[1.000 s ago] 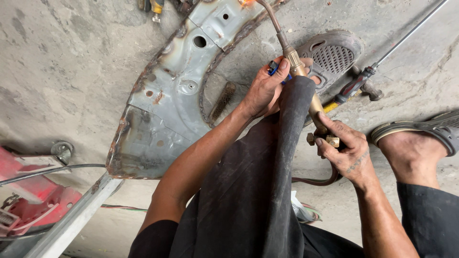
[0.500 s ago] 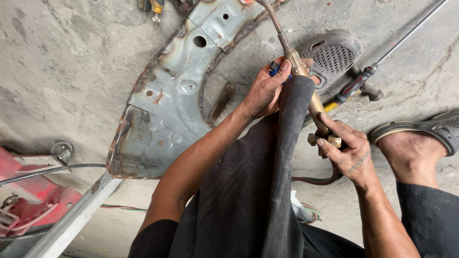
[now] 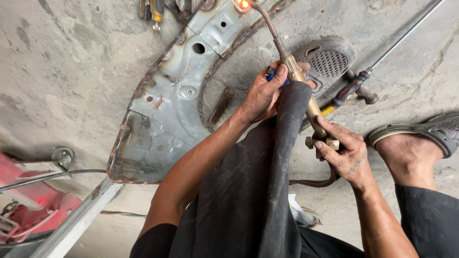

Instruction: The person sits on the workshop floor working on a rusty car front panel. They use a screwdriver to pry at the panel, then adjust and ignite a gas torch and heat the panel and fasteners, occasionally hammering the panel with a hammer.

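brass torch, rust-edged grey panel

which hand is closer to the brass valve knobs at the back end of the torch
Right. The right hand has its fingers on the brass valve knobs; the left hand grips the torch farther up, toward the flame.

My raised knee covers the middle of the brass torch, so I cannot follow its body from neck to valves. The left hand hides most of a small blue object; I cannot tell what it is. The top edge cuts off the yellow-handled tools and the glowing spot. The red equipment runs out at the left edge.
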### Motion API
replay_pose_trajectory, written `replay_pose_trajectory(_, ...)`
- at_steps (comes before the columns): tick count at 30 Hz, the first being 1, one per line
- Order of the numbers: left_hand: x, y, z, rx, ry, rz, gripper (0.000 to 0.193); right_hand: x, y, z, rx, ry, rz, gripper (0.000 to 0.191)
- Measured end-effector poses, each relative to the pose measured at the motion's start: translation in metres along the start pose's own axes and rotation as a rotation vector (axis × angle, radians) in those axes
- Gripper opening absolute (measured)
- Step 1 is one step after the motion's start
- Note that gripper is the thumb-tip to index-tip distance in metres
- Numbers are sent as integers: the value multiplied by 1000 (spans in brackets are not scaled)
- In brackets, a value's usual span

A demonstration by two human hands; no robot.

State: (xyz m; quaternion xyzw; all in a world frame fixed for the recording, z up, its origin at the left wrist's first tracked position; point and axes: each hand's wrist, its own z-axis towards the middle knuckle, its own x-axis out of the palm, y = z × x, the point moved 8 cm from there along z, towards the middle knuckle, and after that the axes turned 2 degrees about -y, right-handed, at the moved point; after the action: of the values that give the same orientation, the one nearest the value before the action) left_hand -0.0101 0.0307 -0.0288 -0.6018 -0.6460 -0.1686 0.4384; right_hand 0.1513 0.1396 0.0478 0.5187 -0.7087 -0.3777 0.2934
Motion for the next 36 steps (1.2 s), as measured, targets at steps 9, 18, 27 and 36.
replay_pose_trajectory(9, 6, -9, -7, 44, 23, 208, 49, -2, -18, -7, 82, 5, 30, 60)
replay_pose_trajectory(18, 34, -34, -32, 98, 26, 490, 45, -3, -26, -19, 10, 46, 167, 59)
replay_pose_trajectory(27, 67, -63, -52, 162, 147, 551, 39, 11, -13, -18, -23, 144, 210, 62)
replay_pose_trajectory(36, 56, -75, -63, 123, 49, 559, 47, 12, 11, -6, -214, 39, -106, 80)
